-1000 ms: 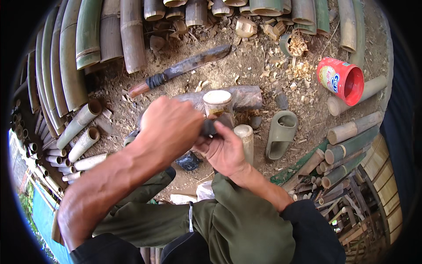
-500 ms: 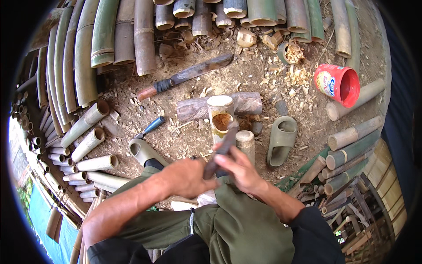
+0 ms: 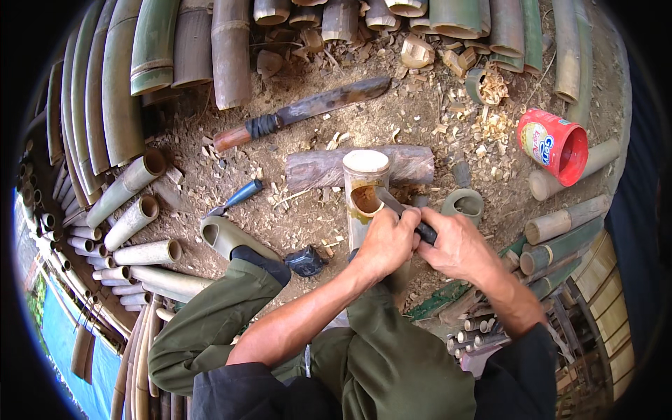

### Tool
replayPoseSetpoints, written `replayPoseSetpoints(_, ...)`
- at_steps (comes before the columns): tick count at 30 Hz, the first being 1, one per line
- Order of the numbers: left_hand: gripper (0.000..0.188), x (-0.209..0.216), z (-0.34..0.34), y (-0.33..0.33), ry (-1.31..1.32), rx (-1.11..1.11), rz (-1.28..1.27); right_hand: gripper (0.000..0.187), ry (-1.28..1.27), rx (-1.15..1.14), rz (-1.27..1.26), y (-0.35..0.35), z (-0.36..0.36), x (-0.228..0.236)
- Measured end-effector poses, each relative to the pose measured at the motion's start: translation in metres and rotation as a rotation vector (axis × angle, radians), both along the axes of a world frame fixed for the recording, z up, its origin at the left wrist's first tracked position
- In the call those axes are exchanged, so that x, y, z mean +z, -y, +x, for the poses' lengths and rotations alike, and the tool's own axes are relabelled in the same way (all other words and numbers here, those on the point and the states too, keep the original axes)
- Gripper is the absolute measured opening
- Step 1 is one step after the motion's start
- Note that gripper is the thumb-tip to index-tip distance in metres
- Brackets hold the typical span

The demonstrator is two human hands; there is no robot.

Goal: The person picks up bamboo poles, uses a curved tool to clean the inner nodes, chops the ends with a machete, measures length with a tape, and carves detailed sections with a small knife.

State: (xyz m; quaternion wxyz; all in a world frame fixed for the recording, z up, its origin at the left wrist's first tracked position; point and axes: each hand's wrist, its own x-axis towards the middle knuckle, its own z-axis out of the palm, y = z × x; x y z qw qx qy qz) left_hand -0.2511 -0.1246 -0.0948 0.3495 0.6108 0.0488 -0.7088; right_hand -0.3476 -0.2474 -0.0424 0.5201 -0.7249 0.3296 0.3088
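A bamboo section [image 3: 366,162] with an oval opening cut in its side leans end-up on a short log [image 3: 311,170]. My right hand [image 3: 458,243] is closed round the black handle of a knife [image 3: 425,232]. Its blade slants up to the left, and the tip reaches the rim of the opening. Closed beside it, my left hand [image 3: 387,239] grips the knife where blade meets handle; its fingers partly hide the blade. Brown fibre or residue shows inside the opening. The lower end of the bamboo disappears behind my left hand and leg.
Beyond the log lies a large machete [image 3: 308,112] with a bound handle. A blue-handled tool [image 3: 241,196], a dark block [image 3: 306,262], slippers [image 3: 464,204] and a red tub [image 3: 553,147] rest on the chip-strewn ground. Cut bamboo tubes [image 3: 231,56] ring the area.
Both hands have moved right and forward, bringing the knife from above my lap to the bamboo's opening. My left leg and the dark block now show more.
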Motion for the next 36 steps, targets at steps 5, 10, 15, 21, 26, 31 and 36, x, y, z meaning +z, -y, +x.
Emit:
replayPoseSetpoints(5,0.039,0.022,0.02,0.007,-0.226,0.396,-0.015,0.032,0.05,0.449,-0.127,0.029,0.041,0.013)
replayPoseSetpoints(10,0.033,0.008,0.015,-0.018,-0.507,0.824,-0.196,0.013,0.065,0.638,-0.089,0.037,0.09,0.022)
replayPoseSetpoints(15,0.028,0.022,0.02,-0.007,-0.598,1.142,-0.064,0.009,0.223,1.054,-0.206,0.033,0.141,0.02)
replayPoseSetpoints(21,0.045,-0.006,-0.006,-0.013,-0.867,1.144,-0.289,0.008,0.143,1.081,-0.25,0.045,0.111,-0.001)
replayPoseSetpoints(26,0.037,0.001,-0.048,-0.012,-0.705,1.035,-0.013,0.021,0.17,0.829,-0.086,0.043,0.032,-0.021)
replayPoseSetpoints(31,0.046,0.011,-0.024,-0.026,-0.225,0.325,0.283,0.03,0.13,0.262,-0.053,-0.015,-0.026,-0.032)
replayPoseSetpoints(36,0.051,0.01,0.011,-0.031,0.0,-0.105,0.208,0.031,0.115,-0.309,0.076,-0.079,-0.03,-0.039)
